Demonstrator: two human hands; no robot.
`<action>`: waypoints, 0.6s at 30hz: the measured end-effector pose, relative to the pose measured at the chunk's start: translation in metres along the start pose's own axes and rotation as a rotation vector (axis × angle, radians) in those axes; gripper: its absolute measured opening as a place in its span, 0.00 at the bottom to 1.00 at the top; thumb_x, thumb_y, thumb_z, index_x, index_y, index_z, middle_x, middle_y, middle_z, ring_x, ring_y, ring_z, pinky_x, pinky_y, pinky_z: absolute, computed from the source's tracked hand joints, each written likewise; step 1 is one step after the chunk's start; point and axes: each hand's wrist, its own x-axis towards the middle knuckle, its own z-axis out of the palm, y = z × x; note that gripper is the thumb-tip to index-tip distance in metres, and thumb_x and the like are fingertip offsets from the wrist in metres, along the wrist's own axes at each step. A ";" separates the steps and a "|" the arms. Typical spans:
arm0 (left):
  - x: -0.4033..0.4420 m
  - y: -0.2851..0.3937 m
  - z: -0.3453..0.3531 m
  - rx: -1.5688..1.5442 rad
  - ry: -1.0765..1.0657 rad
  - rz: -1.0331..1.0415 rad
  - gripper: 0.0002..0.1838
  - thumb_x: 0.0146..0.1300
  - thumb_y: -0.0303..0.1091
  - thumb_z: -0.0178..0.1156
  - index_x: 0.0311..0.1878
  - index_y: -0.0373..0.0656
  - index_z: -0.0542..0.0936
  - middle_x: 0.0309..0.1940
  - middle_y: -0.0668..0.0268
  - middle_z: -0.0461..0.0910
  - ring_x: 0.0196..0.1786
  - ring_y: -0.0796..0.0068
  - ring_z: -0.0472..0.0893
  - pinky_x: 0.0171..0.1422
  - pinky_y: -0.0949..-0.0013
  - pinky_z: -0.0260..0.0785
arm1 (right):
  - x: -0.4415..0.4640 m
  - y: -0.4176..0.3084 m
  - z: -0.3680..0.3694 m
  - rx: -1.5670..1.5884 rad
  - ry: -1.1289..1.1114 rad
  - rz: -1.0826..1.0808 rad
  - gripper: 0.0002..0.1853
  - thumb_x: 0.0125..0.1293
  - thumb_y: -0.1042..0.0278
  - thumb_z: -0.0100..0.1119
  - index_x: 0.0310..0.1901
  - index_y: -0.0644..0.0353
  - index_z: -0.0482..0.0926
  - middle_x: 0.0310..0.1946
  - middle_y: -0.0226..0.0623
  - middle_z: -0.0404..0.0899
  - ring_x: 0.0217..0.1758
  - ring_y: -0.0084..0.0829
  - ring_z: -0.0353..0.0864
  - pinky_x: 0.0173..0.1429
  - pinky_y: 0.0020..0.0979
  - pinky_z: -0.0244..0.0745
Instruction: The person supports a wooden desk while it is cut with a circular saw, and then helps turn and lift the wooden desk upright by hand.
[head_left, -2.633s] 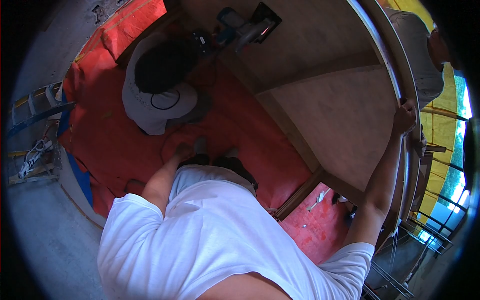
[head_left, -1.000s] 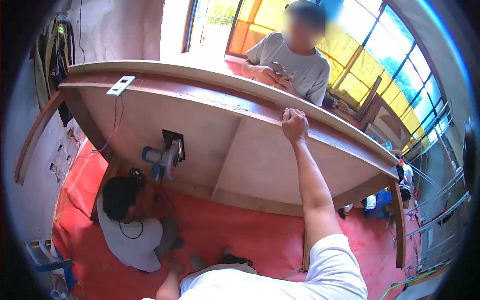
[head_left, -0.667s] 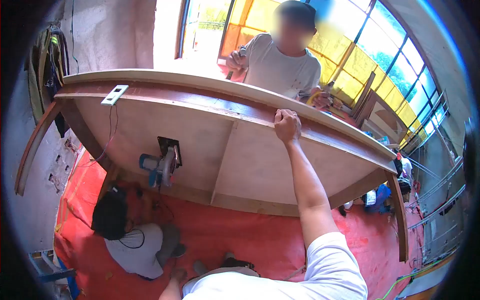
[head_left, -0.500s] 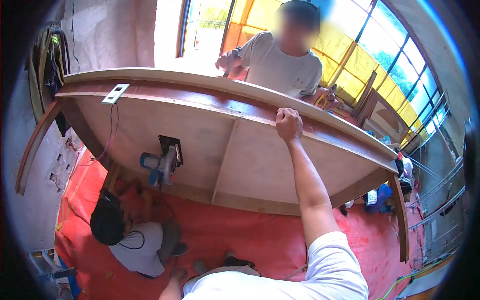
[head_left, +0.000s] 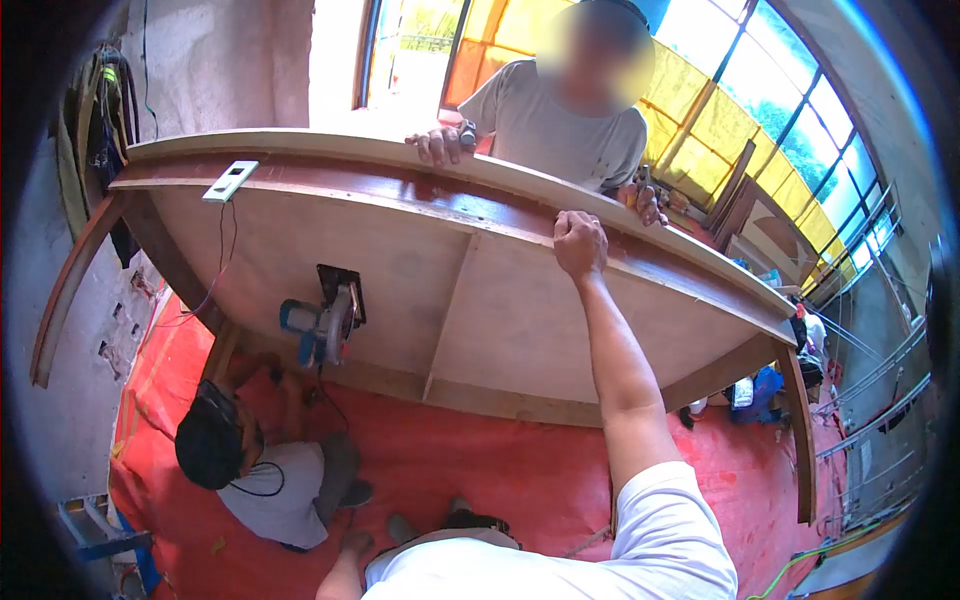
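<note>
A red sheet (head_left: 440, 450) covers the floor, with plaster walls around it and a wide opening at the back. Nearest, the person's left hand (head_left: 356, 543) hangs low by the feet, well apart from the table; whether its fingers are curled or spread cannot be told. The right arm reaches forward, and its hand (head_left: 580, 243) is closed over the edge of the brown rail (head_left: 370, 200), fingers folded down on it. The table (head_left: 570, 330) stands tipped up just ahead, its underside facing the person, directly beneath and to both sides of the right hand.

To the left of that hand, a saw (head_left: 330, 325) is fixed to the underside. A co-worker (head_left: 285, 490) crouches below it on the sheet. Further left, a white socket (head_left: 231, 181) with thin wires sits on the rail. Across the table, a standing co-worker (head_left: 560, 120) has one hand (head_left: 440, 148) on the top edge and the other (head_left: 645, 203) near it. Farther back hangs yellow sheeting (head_left: 705, 130).
</note>
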 end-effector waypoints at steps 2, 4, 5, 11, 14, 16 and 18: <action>0.000 0.002 -0.001 0.044 -0.005 0.015 0.12 0.52 0.39 0.55 0.34 0.49 0.85 0.37 0.60 0.83 0.41 0.64 0.82 0.47 0.60 0.72 | 0.000 0.000 0.000 -0.012 -0.004 0.010 0.16 0.64 0.59 0.47 0.33 0.59 0.82 0.38 0.43 0.81 0.43 0.45 0.79 0.51 0.43 0.72; 0.000 0.004 -0.002 0.057 -0.011 0.024 0.11 0.52 0.39 0.55 0.33 0.49 0.85 0.35 0.60 0.83 0.40 0.64 0.82 0.46 0.59 0.72 | 0.001 0.000 -0.002 -0.024 -0.019 0.016 0.16 0.64 0.59 0.47 0.33 0.60 0.82 0.38 0.43 0.81 0.44 0.45 0.79 0.51 0.42 0.72; -0.003 0.011 -0.006 0.063 -0.012 0.033 0.11 0.52 0.39 0.54 0.33 0.49 0.85 0.35 0.61 0.83 0.39 0.64 0.81 0.46 0.59 0.72 | 0.001 0.001 -0.005 -0.027 -0.035 0.015 0.16 0.65 0.59 0.46 0.33 0.60 0.82 0.39 0.43 0.81 0.44 0.45 0.79 0.52 0.42 0.72; -0.012 0.012 -0.002 0.099 0.000 0.054 0.11 0.52 0.38 0.53 0.31 0.49 0.84 0.31 0.63 0.82 0.36 0.65 0.81 0.43 0.58 0.72 | 0.001 0.009 0.001 0.019 0.040 -0.092 0.15 0.63 0.60 0.47 0.28 0.57 0.81 0.32 0.41 0.82 0.37 0.45 0.81 0.44 0.44 0.75; -0.019 0.013 0.002 0.115 -0.001 0.051 0.11 0.52 0.38 0.52 0.30 0.49 0.84 0.29 0.63 0.82 0.35 0.66 0.81 0.42 0.58 0.72 | 0.003 0.033 0.023 -0.054 0.144 -0.204 0.13 0.62 0.64 0.47 0.24 0.55 0.80 0.27 0.41 0.81 0.32 0.45 0.81 0.37 0.41 0.75; -0.023 0.015 0.007 0.100 -0.008 0.010 0.11 0.52 0.38 0.52 0.29 0.49 0.84 0.28 0.64 0.82 0.34 0.66 0.81 0.41 0.57 0.72 | 0.005 0.033 0.018 -0.063 -0.013 -0.195 0.13 0.62 0.63 0.48 0.25 0.57 0.80 0.29 0.44 0.81 0.35 0.47 0.81 0.39 0.41 0.75; -0.024 0.019 0.010 0.075 -0.021 -0.047 0.11 0.52 0.37 0.51 0.28 0.49 0.83 0.27 0.65 0.82 0.33 0.67 0.81 0.40 0.57 0.72 | 0.005 0.017 0.009 -0.048 -0.012 -0.130 0.15 0.63 0.60 0.47 0.30 0.59 0.81 0.32 0.47 0.81 0.39 0.48 0.81 0.43 0.42 0.74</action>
